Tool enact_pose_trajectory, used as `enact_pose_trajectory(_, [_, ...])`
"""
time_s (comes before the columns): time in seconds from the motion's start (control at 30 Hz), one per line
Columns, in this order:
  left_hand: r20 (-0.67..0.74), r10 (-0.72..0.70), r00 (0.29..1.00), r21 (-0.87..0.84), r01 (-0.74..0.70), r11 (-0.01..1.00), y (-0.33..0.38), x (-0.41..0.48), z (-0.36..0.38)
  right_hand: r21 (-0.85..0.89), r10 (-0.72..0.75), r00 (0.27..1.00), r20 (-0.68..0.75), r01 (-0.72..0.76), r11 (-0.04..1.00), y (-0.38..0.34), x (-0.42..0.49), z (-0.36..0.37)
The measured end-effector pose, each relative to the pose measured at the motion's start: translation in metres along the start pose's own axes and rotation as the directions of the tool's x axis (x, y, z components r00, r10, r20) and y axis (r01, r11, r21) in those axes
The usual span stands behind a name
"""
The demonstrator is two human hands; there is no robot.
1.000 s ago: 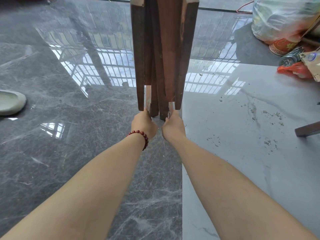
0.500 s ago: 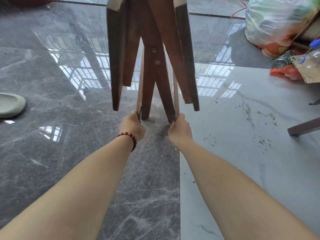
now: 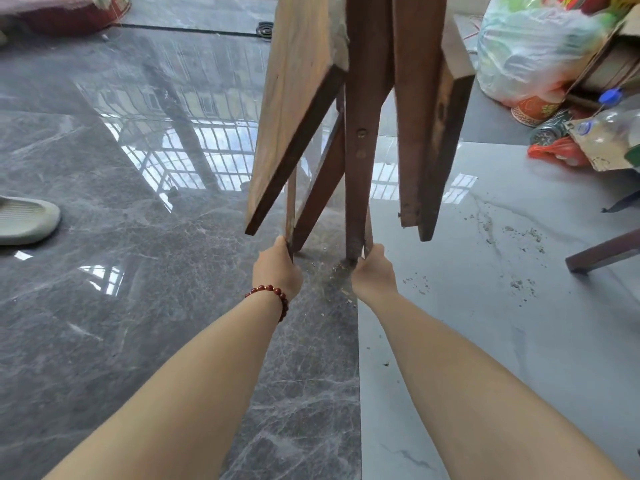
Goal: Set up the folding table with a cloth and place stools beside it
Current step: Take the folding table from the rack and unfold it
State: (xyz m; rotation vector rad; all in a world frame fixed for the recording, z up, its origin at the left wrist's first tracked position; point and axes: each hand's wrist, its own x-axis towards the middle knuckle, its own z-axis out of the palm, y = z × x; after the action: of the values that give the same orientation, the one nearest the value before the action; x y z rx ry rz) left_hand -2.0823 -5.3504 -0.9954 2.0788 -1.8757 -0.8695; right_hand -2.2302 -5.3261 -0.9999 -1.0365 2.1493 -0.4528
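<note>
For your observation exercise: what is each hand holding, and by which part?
Both hold the folding table: the left hand grips the bottom end of one leg, the right hand the bottom end of another.

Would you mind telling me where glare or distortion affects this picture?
Head view: a window reflection glares off the dark floor left of the folding table; wide-angle stretch enlarges the forearms; left hand and right hand look sharp.
</note>
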Motion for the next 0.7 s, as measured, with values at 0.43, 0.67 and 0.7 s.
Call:
enact_pose_trajectory(0.43, [-0.012,-0.106,0.994,-0.047,0.105,0.993,-0.005,0.003,0.005,0.046,-0.011,0.999,0.051,0.008,0.999,-0.013,-0.006,0.021])
enact_pose_trajectory(0.67, [0.004,-0.049,0.999,-0.037,0.049,0.998,-0.009,0.008,0.003,0.005,-0.024,0.997,0.071,0.024,1.0,-0.012,-0.006,0.018])
enact_pose_trajectory(0.7, [0.004,-0.047,0.999,-0.046,0.047,0.998,-0.009,0.007,0.002,0.001,-0.021,0.997,0.073,0.021,1.0,-0.012,-0.006,0.017])
